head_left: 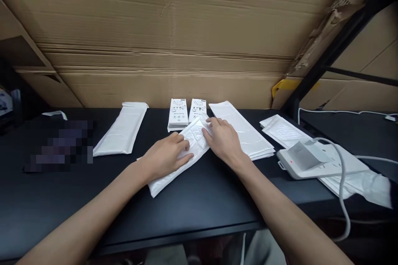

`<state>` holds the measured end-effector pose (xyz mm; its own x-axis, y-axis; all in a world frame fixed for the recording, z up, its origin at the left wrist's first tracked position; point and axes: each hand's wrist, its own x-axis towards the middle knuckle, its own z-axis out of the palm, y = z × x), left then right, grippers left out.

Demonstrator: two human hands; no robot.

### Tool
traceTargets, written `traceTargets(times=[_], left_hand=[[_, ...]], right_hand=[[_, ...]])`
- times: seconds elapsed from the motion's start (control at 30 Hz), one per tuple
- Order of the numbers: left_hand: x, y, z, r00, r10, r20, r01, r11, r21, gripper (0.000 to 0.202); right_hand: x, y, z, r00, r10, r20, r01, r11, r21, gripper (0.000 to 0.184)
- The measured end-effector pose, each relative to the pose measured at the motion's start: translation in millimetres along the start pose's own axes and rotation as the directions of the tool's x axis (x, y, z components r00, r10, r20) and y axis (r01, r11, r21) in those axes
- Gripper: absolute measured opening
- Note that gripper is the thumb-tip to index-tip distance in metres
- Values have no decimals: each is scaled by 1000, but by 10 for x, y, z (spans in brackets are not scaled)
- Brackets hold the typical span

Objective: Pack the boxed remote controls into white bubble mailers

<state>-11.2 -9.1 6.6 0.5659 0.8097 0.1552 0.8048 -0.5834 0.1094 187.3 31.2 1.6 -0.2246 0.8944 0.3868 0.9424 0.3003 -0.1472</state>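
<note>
A white padded envelope (193,133) lies slantwise on the black table in front of me, its near end at the lower left. My left hand (169,153) is on its middle, fingers curled and thumb stretched along the surface. At the far upper end, my right hand (224,138) has its bent fingers and thumb closed on the envelope's edge. Just behind stand two groups of small white printed boxes (178,112), (198,108), partly covered by the envelope at the right. What is inside the envelope is hidden.
Another white padded envelope (124,128) lies at left, near a blurred dark item (62,145). Right of my hands is a stack of flat white envelopes (239,128). Farther right, a white power strip (338,157) with a cable rests on more envelopes. Cardboard (186,62) walls the back.
</note>
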Motion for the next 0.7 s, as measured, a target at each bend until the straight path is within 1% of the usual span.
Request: traceTargets(times=[0.07,0.17,0.27,0.37,0.47,0.57,0.7], left_hand=[[9,-12,25,999,-39,-5,39,999,-9,29],[24,-7,75,995,-94,-41,92,995,-46,33],[38,10,128,987,-130,-89,125,990,-66,44],[49,18,168,983,-134,-126,127,990,-69,58],[52,8,193,985,-128,-114,120,990,-73,67],[43,-10,204,990,-107,-94,99,991,-89,72],[22,-45,187,988,-104,-110,96,992,-80,73]], right_hand=[[-6,-7,-30,1000,-14,4,14,1000,28,31],[-34,-38,-52,1000,-28,1,27,994,104,35],[-76,-78,-49,1000,2,-20,3,972,234,39],[-106,-106,-37,999,50,1,-46,924,380,40],[-112,-103,-24,995,70,67,-94,872,480,37],[-98,-80,-15,991,87,104,-130,823,552,33],[-69,-45,-4,986,95,134,-161,728,666,32]])
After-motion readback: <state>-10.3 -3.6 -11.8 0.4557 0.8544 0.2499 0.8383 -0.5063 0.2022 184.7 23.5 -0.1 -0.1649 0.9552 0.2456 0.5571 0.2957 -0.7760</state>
